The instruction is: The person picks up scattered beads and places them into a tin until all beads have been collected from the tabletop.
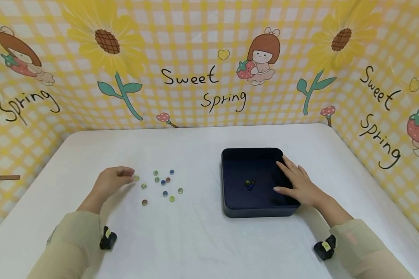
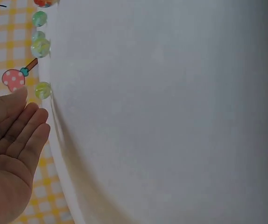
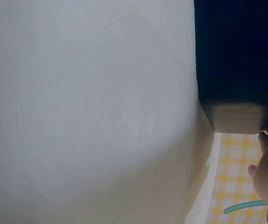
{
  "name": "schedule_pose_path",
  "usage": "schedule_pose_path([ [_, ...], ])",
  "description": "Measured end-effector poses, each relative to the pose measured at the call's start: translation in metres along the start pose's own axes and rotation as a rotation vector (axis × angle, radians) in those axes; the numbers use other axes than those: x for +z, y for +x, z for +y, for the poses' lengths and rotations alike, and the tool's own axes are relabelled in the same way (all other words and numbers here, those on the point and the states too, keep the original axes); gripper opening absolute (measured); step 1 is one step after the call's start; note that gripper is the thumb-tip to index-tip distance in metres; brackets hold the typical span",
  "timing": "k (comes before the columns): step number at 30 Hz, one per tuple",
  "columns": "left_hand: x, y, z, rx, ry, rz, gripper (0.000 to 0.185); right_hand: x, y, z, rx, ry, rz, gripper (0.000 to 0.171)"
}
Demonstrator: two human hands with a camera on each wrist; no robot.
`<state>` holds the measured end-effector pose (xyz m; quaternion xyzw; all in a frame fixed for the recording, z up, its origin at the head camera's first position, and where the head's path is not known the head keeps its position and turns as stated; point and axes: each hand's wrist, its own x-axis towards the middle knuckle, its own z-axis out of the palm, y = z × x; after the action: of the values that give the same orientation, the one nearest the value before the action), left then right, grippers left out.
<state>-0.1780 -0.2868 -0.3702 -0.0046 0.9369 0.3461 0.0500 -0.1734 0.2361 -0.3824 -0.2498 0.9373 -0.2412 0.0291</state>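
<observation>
At centre-left, the left hand (image 1: 111, 182) reaches a yellow-green marble (image 1: 136, 178), fingers relaxed, seemingly only touching it. The right hand (image 1: 298, 185) rests flat-fingered on the dark tray (image 1: 230, 207), steadying it lower right.

The head view looks forward and down over the whole white table (image 1: 202, 240) to the far backdrop. The left wrist view sits close to the table's surface, sharing the marbles (image 2: 42, 90). The right wrist view, equally close, shares the dark tray (image 3: 239, 60).
</observation>
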Motion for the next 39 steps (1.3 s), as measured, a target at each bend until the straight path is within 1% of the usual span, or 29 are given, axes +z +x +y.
schedule_pose_path([
  [4, 0.001, 0.003, -0.002, 0.012, 0.041, -0.002, 0.036, 0.0, 0.0, 0.0, -0.001, 0.003, -0.001, 0.077],
  [10, 0.005, 0.009, -0.005, 0.021, 0.075, 0.008, 0.033, 0.0, 0.0, 0.0, 0.0, 0.002, -0.002, 0.077],
  [17, 0.01, 0.013, -0.006, 0.05, 0.117, 0.022, 0.025, 0.0, 0.0, 0.0, 0.0, 0.0, -0.002, 0.077],
  [24, 0.011, 0.013, -0.001, 0.071, 0.172, 0.031, 0.022, 0.0, 0.0, 0.0, 0.0, 0.002, 0.0, 0.077],
  [31, 0.013, 0.013, 0.0, 0.073, 0.212, 0.045, 0.019, 0.002, 0.001, 0.0, -0.004, -0.001, 0.003, 0.077],
  [39, 0.013, 0.013, 0.002, 0.132, 0.241, 0.06, 0.015, 0.001, 0.001, 0.001, -0.002, -0.007, 0.004, 0.077],
])
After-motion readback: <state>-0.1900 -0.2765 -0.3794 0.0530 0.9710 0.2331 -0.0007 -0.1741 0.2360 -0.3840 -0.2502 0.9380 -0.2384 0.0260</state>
